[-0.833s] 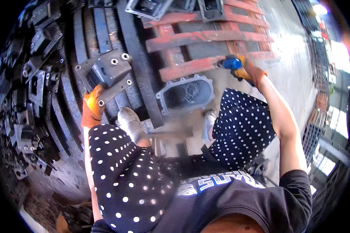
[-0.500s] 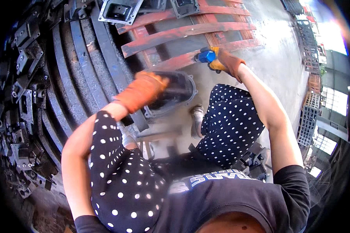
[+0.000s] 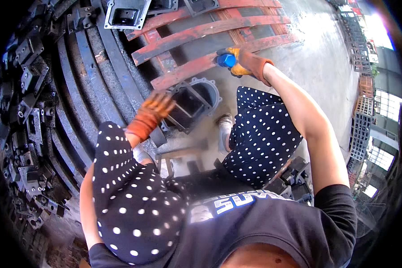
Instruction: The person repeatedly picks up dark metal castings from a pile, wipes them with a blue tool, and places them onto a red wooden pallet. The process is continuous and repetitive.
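Observation:
A dark cast-metal housing (image 3: 195, 99) with a bolt-holed flange and a divided hollow inside stands between my feet and the red pallet. My left hand (image 3: 155, 109), in an orange glove with yellowish fingers, is closed over the housing's left edge; motion blurs the fingertips. My right hand (image 3: 245, 62), in a yellow and orange glove, grips a blue hand tool (image 3: 226, 60) beyond the housing's right side. The tool's working end is hard to make out, and it is apart from the housing.
A red slatted pallet (image 3: 205, 30) lies ahead, bearing grey castings (image 3: 127, 13) at its far left. Dark slats (image 3: 100, 76) run along the left, with heaped metal parts (image 3: 31, 120) beyond. More dark parts (image 3: 292, 176) sit beside my right thigh. Stacked crates (image 3: 361, 120) line the far right.
The housing has turned, and its divided hollow now shows. My left hand has shifted slightly left and down along its edge. My right hand has moved a little left with the blue tool.

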Demonstrator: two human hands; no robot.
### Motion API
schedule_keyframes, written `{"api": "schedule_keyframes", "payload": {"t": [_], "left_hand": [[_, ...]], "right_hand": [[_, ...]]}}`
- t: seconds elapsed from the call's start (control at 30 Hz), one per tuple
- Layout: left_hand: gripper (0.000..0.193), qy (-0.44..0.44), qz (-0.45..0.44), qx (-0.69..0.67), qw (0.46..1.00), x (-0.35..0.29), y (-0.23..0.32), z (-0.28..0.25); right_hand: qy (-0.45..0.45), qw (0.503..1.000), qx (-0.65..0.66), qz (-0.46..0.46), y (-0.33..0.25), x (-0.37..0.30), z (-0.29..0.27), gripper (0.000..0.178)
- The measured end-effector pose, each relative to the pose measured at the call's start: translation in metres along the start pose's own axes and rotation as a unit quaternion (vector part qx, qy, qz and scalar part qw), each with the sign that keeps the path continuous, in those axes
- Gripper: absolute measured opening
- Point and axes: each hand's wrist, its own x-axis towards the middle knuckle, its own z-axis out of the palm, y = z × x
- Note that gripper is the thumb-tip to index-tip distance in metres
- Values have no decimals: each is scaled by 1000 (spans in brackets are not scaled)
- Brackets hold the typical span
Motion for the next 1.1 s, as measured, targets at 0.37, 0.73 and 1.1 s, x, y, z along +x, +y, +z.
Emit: {"api": "schedule_keyframes", "payload": {"t": [0.37, 0.73, 1.1], "left_hand": [[50, -33, -447, 7, 894, -96, -148, -312], [33, -48, -332, 60, 940, 49, -6, -426], [26, -120, -305, 93, 940, 78, -2, -397]], "right_hand": [[-80, 986, 82, -122, -93, -54, -59, 35], [-137, 966, -172, -133, -87, -22, -14, 28], [-94, 947, -277, -133, -54, 16, 17, 52]]}}
